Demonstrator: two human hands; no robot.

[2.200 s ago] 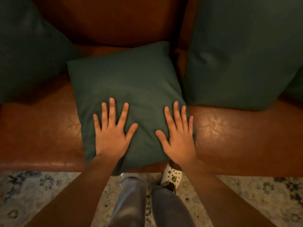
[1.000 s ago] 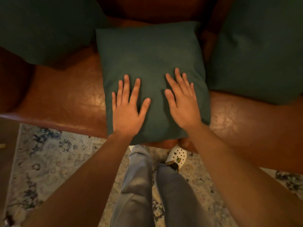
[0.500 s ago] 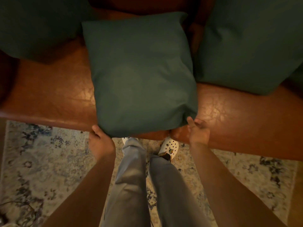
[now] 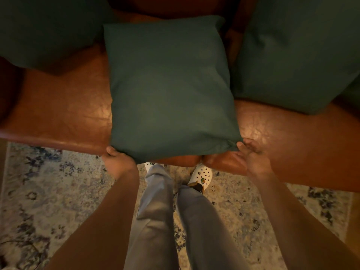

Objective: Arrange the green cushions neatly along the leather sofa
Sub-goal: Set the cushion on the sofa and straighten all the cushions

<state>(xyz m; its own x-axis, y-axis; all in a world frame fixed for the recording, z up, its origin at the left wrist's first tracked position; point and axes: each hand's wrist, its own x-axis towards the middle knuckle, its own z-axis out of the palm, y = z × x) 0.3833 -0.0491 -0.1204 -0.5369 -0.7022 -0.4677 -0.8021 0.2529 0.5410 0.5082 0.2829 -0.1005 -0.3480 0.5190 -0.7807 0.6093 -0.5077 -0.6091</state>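
A square green cushion (image 4: 169, 88) lies in the middle of the brown leather sofa seat (image 4: 66, 114), its near edge overhanging the front of the seat. My left hand (image 4: 116, 160) grips its near left corner from below, thumb on top. My right hand (image 4: 253, 154) pinches the near right corner, where the fabric bunches. A second green cushion (image 4: 300, 51) leans at the right, touching the middle one. A third green cushion (image 4: 44, 30) sits at the left, apart from it.
The sofa's backrest (image 4: 171, 6) runs along the top. A pale patterned rug (image 4: 48, 191) covers the floor in front. My legs in grey trousers and white clogs (image 4: 201, 176) stand against the sofa's front edge. A dark cable lies on the rug at the lower left.
My hands left the cushion's top, where they lay flat, and moved to its two near corners, which they now grip. The near edge looks slightly lifted.
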